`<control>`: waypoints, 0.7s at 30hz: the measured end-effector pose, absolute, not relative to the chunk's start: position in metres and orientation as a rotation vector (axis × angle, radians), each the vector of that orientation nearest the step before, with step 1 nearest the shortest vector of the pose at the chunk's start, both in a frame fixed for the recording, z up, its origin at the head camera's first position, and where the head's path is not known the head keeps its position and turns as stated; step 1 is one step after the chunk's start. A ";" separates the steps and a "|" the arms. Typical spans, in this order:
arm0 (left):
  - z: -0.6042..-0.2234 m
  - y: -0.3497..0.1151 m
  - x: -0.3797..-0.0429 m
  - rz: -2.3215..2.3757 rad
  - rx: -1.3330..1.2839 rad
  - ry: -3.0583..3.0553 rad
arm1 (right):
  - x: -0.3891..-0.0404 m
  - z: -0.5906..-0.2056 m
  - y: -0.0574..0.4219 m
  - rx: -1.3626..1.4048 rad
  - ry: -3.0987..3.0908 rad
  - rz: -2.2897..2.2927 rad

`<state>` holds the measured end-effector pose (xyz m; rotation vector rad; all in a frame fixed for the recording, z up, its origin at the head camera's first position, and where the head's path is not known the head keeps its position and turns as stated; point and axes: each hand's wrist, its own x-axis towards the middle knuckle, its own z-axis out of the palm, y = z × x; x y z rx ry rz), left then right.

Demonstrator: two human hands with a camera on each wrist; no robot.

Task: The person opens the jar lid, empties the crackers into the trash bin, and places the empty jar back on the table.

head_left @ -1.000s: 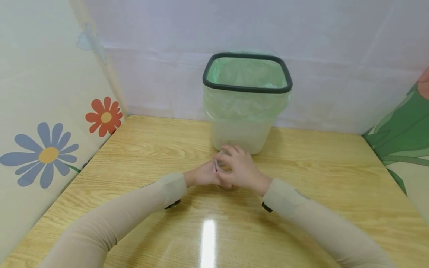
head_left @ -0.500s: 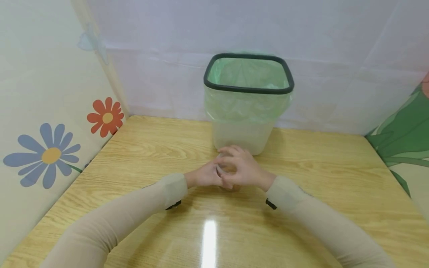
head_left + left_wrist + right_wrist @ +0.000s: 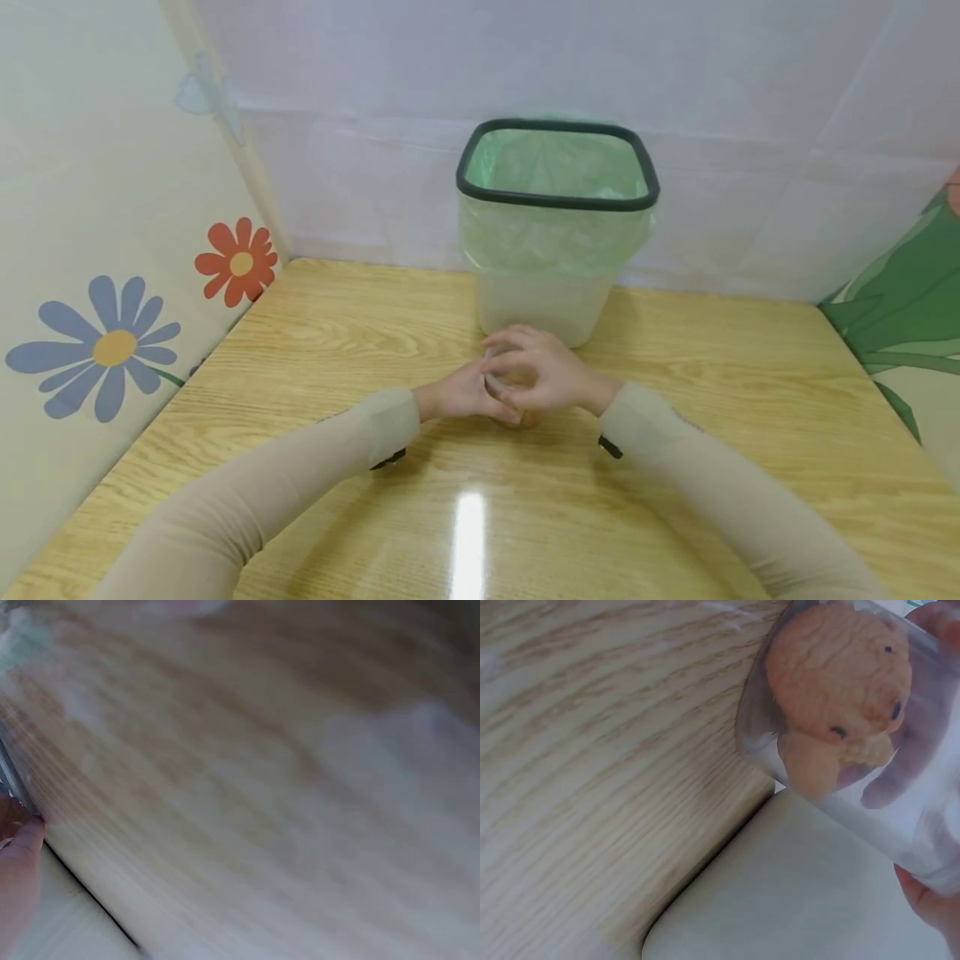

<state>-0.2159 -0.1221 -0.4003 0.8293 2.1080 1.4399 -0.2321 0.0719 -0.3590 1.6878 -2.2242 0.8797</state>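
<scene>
Just in front of the trash bin (image 3: 536, 308) in the head view, both hands meet on a clear plastic cup (image 3: 761, 742). Through its wall in the right wrist view shows an orange-brown animal figure (image 3: 832, 675) with a wrinkled surface and small dark eyes. My left hand (image 3: 461, 392) grips the cup from the left, thumb on the near side. My right hand (image 3: 551, 371) holds the cup at its top with curved fingers and thumb. In the left wrist view a fingertip (image 3: 28, 836) touches a clear edge. The hands hide much of the cup in the head view.
A pale bin body with a dark rim (image 3: 555, 201) and green liner bag (image 3: 555, 242) stands on the wood-grain table (image 3: 352, 333). A pale cloth wall (image 3: 360, 167) rises behind it. Flower-printed panels (image 3: 112, 200) flank the table.
My right hand has shifted slightly to the right, and its fingers have changed position a little at the cup's top. The left hand stays nearly still around the cup.
</scene>
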 end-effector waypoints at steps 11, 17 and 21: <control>-0.400 -0.122 -0.218 1.379 0.885 2.176 | -0.238 -0.361 0.073 1.788 -2.215 0.913; -0.400 -0.123 -0.218 1.361 0.914 2.213 | -0.244 -0.359 0.074 1.873 -2.167 0.945; -0.401 -0.123 -0.219 1.343 0.929 2.246 | -0.246 -0.358 0.075 1.918 -2.137 0.964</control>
